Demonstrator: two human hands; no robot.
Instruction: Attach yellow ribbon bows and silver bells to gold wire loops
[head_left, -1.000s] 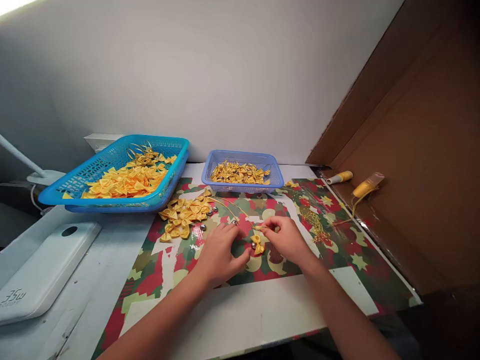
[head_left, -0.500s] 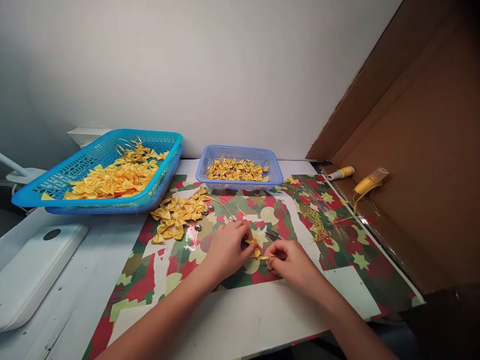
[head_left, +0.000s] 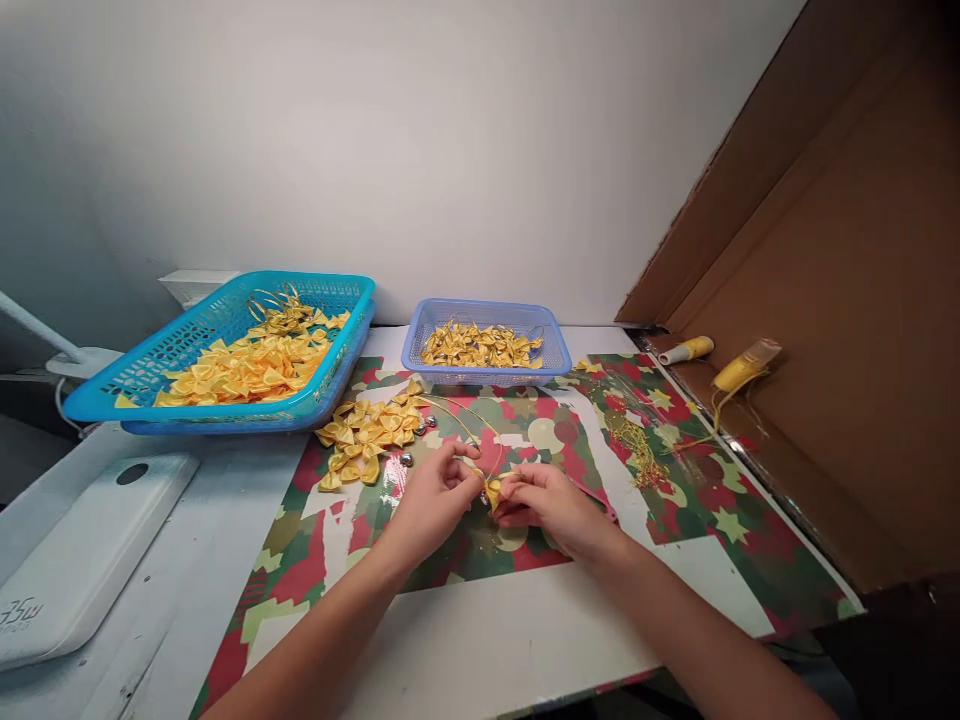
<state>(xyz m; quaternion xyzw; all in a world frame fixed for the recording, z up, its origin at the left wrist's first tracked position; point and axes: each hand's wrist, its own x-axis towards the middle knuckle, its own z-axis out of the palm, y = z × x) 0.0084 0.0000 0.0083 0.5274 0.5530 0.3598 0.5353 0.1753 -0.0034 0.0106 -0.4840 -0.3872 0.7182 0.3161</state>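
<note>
Head view: my left hand (head_left: pixel 431 500) and right hand (head_left: pixel 562 508), both narrowed to fingertip pinches, work a yellow bow (head_left: pixel 493 494) and gold cord (head_left: pixel 500 450) between them, just above the patterned sheet (head_left: pixel 457 550), where I judge the fine handling calls for a steady left hold and a light right pull. Near my left hand lie piled bows (head_left: pixel 367 435) and a small bell (head_left: pixel 407 459), with 2 baskets beyond; a pink handle (head_left: pixel 611 512) beside my right wrist could snag the cord.
</note>
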